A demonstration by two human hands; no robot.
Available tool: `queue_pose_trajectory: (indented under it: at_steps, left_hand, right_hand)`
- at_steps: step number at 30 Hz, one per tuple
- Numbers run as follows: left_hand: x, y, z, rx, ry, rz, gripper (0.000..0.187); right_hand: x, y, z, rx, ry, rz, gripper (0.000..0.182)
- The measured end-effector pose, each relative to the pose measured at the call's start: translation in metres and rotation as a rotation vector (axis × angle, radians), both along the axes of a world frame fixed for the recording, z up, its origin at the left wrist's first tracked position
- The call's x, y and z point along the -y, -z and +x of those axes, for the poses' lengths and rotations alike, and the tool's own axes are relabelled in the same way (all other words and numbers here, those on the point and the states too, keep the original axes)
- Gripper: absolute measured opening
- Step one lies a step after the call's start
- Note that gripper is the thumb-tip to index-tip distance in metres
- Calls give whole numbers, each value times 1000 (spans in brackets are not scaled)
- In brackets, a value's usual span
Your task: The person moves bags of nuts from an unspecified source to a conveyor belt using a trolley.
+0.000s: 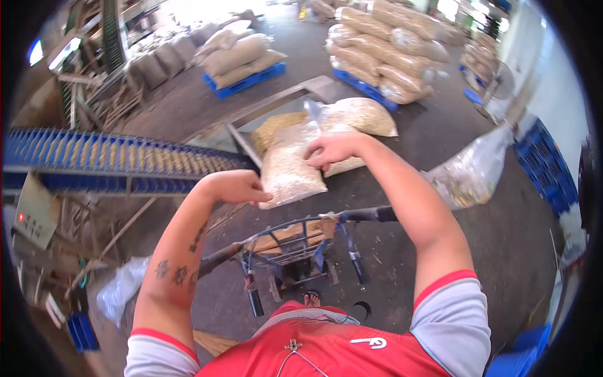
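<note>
A full, pale translucent sack (290,164) of light-coloured pieces lies tilted at the edge of a floor hopper (239,139). My left hand (240,186) is at its near left corner, with the fingers closed on the material. On its right side my right hand (336,149) has its fingers curled against the edge, gripping it; some fingertips are hidden. Loose yellowish grain (276,129) shows behind the sack. Another full sack (367,116) lies just beyond my right hand, partly over a further one. What fills the sacks is too small to name.
A hand truck (289,239) stands right in front of my body. At left a blue conveyor (125,154) slopes to the hopper. Stacked sacks (389,47) rest on blue pallets (245,78) behind. A clear plastic bag (474,166) lies at right.
</note>
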State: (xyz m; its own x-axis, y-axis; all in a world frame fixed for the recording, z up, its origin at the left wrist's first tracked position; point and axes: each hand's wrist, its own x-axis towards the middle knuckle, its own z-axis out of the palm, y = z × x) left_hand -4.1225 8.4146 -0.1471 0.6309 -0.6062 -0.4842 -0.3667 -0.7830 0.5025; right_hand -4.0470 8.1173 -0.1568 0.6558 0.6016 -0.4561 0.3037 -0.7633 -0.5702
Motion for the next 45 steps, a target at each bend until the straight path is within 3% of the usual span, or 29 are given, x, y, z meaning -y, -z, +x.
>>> queue_pose_trajectory:
  at_steps: [4,11,17,21,25,27,30,33,36,37,38,39,40,42,43,45]
  left_hand:
    - [7,-8,-9,47,26,35,42]
    - [6,-5,-10,76,128,-18,50]
    - [0,4,-1,83,170,-63,49]
    - [-5,-16,18,46,225,-145,49]
    - [-15,-5,46,-37,251,-233,53]
    - [-19,-19,58,-37,261,-260,53]
    - [-18,-56,59,-106,220,-294,54]
    - [-23,-42,67,-124,189,-338,55]
    - [-26,-56,66,79,240,-129,63]
    - [-24,-64,63,92,250,-131,63]
    - [-23,-66,63,106,254,-128,62]
    - [-19,-74,63,118,258,-128,64]
    - [-15,-80,69,116,295,-178,66]
    - [-14,-79,75,185,296,-248,68]
    - [-11,-100,73,110,299,-141,67]
    - [-13,-93,75,163,284,-122,69]
  right_hand:
    - [14,-2,-1,-236,253,219,55]
    - [41,7,4,-358,567,514,51]
    - [53,6,-16,-290,709,356,52]
    - [51,2,-12,-100,566,-15,53]
    - [35,9,-3,-146,584,-157,57]
    - [17,-7,9,-123,434,-388,57]
    - [-5,-52,16,-152,363,-426,57]
    - [-8,-42,41,-39,363,-212,56]
    - [-4,-22,84,216,236,-171,50]
    - [-4,-32,73,300,187,-324,48]
    - [13,-11,75,447,75,-205,45]
    - [18,-9,78,425,56,-532,41]
    - [10,-45,57,282,55,-592,40]
    - [12,-48,58,173,132,-497,40]
    - [15,-47,66,119,139,-412,43]
    - [15,-44,71,342,48,-438,50]
